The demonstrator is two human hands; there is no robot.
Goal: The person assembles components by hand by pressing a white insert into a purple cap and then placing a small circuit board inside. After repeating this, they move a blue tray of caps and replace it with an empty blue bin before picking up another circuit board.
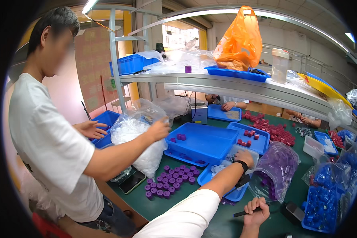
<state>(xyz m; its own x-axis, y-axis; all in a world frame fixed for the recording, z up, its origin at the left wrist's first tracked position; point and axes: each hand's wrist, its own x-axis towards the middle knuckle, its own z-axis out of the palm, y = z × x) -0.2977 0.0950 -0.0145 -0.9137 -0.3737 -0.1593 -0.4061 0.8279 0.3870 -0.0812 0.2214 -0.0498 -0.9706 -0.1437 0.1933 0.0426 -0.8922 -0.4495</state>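
My left hand (245,156), with a black band at the wrist, reaches into a clear plastic tray (254,154) of small greyish parts; its fingertips are hidden. My right hand (257,211) is closed around a slim black pen-like tool (241,214), low over the green table. Below my left wrist, a black tool with a thin shaft (242,181) lies across a small blue tray (238,194) holding translucent white pieces. Between my hands and to the right, a clear bag (279,166) of purple parts lies on its side. Several purple caps (172,180) stand left of my forearm.
At left a person (47,139) in a white shirt extends an arm over a bag of white parts (133,133). A phone (131,182) lies near the table edge. Blue trays (202,139), red parts (271,131) and a bin of blue parts (321,208) surround my hands. A shelf (226,87) spans above.
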